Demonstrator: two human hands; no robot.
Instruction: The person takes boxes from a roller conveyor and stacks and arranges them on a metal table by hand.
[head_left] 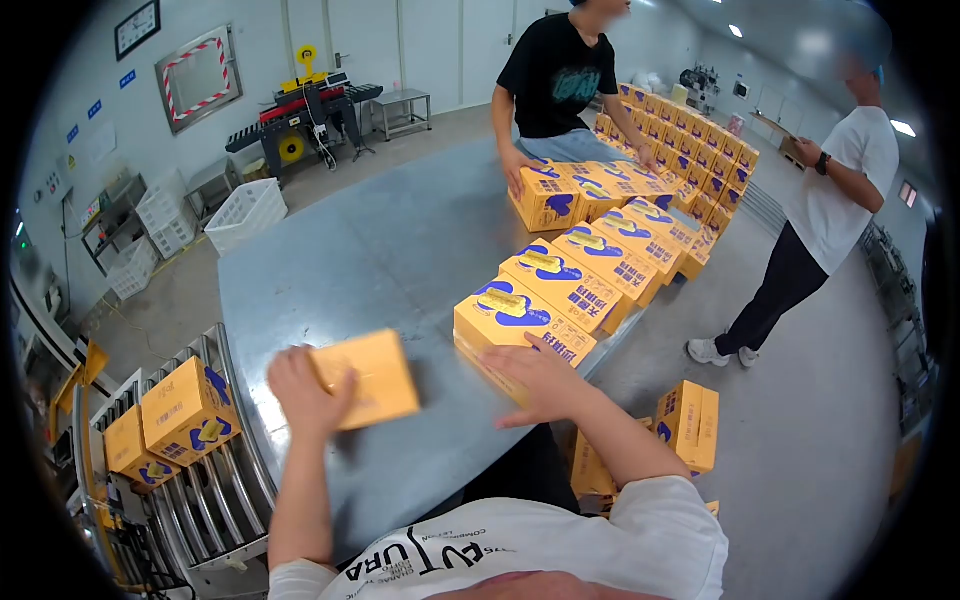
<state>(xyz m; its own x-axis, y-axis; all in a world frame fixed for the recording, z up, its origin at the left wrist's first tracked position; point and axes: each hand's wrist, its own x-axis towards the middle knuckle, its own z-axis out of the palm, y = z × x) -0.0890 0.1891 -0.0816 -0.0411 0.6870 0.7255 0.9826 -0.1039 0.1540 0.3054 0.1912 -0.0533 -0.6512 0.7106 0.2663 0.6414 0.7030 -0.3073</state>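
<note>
A yellow box (378, 375), somewhat blurred, is on the grey table at the left, its plain side facing up. My left hand (308, 388) grips its left side, fingers bent over the edge. At the near end of a row of yellow boxes with blue print, my right hand (535, 378) lies against the nearest box (512, 318), fingers apart. More boxes (585, 262) run from there toward the back right along the table's edge. The underside of my right hand is hidden.
Across the table (290, 290) a person in black (560, 80) holds boxes. Another person (835, 190) stands at the right with a board. Two boxes (190, 410) sit on a roller conveyor (215, 500) at the left. More boxes (687, 425) stand low, right.
</note>
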